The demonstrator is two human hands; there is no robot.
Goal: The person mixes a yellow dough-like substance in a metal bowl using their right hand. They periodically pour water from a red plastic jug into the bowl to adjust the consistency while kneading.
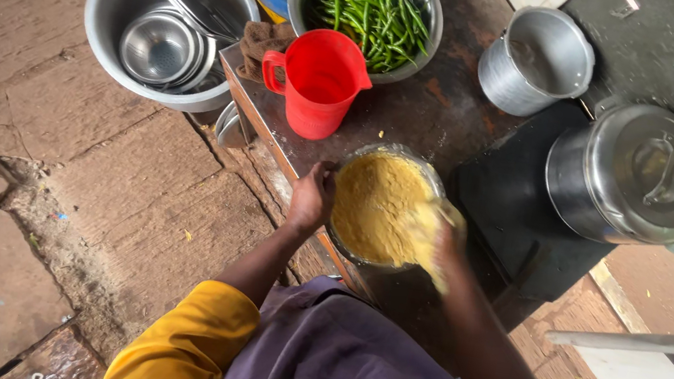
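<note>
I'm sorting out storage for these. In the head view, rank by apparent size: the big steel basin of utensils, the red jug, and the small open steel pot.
1. Steel basin, plainly widest.
2. and 3. Red jug and small steel pot look alike in size; I can't rank them.

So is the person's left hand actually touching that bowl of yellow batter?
Touching. The head view shows the left hand gripping the rim of the bowl of yellow batter at its left edge, with no gap between the fingers and the rim.

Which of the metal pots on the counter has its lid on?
The large steel pot at the right edge, on the black surface. The smaller pot behind it stands open.
</note>
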